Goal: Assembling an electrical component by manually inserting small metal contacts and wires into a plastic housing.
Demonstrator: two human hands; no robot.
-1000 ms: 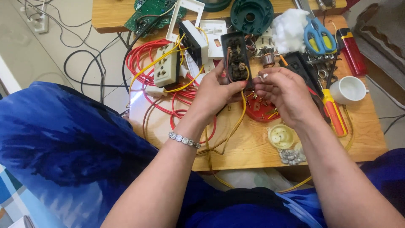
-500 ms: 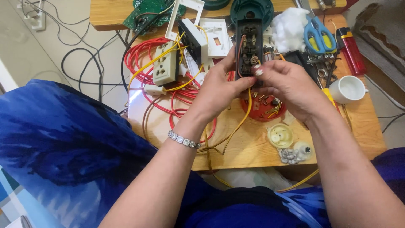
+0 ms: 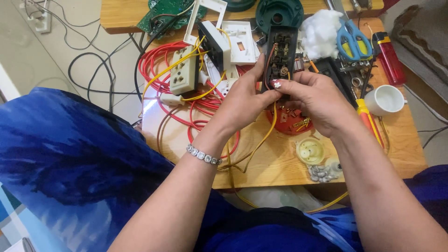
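Both hands hold a long black socket strip body [image 3: 282, 52] upright over the wooden table [image 3: 275, 163], its open side with brass contacts facing me. My left hand [image 3: 243, 100] grips its lower left edge, thumb along the side. My right hand [image 3: 312, 100] grips the lower right, a finger with a decorated nail pressed on the contacts. A yellow wire [image 3: 261, 144] hangs from the strip down over the table edge. A silver bracelet [image 3: 203, 155] circles my left wrist.
Red cable coils [image 3: 158, 74], a cream socket [image 3: 183, 71], white faceplates [image 3: 240, 42], a green circuit board [image 3: 170, 9], cotton wad [image 3: 319, 32], blue scissors [image 3: 352, 39], red lighter [image 3: 388, 57], white cup [image 3: 383, 100], orange screwdriver [image 3: 368, 126], red round part [image 3: 291, 122], loose screws [image 3: 322, 172].
Both hands have lifted the black strip from a tilted hold into an upright one, further from me. My right fingers shifted onto its lower contacts.
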